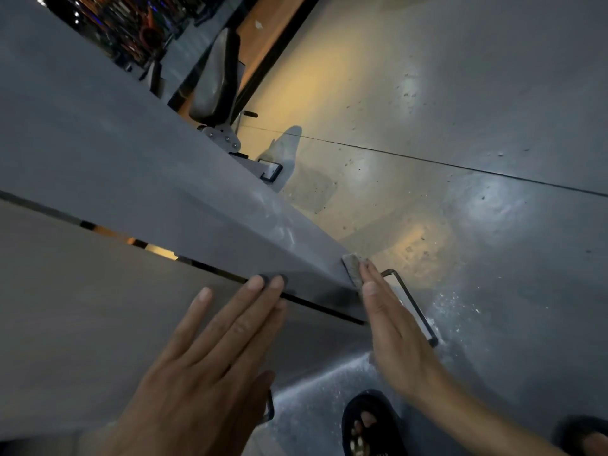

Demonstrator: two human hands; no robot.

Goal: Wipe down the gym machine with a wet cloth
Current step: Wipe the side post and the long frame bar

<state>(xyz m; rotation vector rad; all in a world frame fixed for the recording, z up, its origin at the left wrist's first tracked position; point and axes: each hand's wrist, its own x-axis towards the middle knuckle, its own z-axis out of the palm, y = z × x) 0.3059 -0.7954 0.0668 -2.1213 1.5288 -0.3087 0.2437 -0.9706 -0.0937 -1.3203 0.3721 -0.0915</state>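
Observation:
The gym machine shows as two large flat grey panels [131,166] that run from the upper left down to the lower middle, with a dark gap between them. My left hand [204,360] lies flat with straight fingers on the lower panel, its fingertips at the gap. My right hand [391,330] presses a small grey cloth [352,266] with straight fingers against the right edge of the upper panel. Only the top end of the cloth shows past my fingertips.
A dark metal foot bracket [413,301] of the machine sits on the shiny grey floor [477,159] just right of my right hand. My sandalled foot [368,422] stands below. A padded bench [214,77] and further machines stand at the upper left.

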